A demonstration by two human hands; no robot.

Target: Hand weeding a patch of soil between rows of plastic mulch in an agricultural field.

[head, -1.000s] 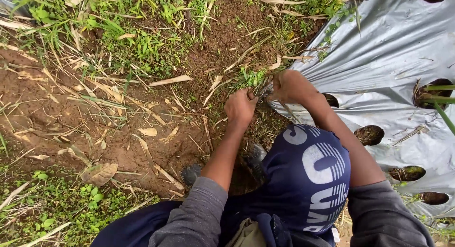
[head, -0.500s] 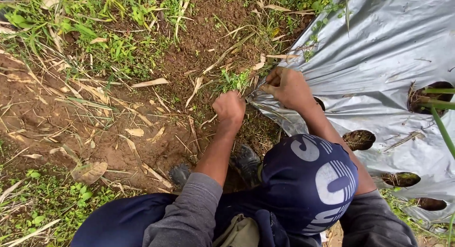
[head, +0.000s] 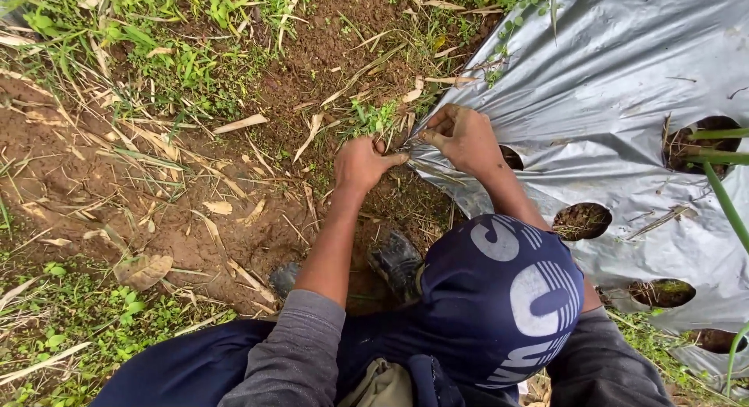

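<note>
Silver mulch sheet [head: 624, 87] edge at risk beside a weed clump.
We find the sheet's edge pinched in our right hand [head: 462, 135]; our left hand [head: 360, 163] fingers close on the weed clump [head: 373, 118] beside it. We judge a hard pull could tear the sheet.

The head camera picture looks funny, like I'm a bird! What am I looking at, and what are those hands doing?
The camera sits up high by a person's head and looks straight down, so you see the top of a dark blue cap and two bare arms reaching out. There is no machine here, only hands. The left hand and the right hand meet at the edge of a shiny silver plastic sheet spread over the soil. Both pinch at that edge, beside a small green weed. The sheet has round holes showing dirt. Around it lie brown earth, dry leaves and grass.
</note>
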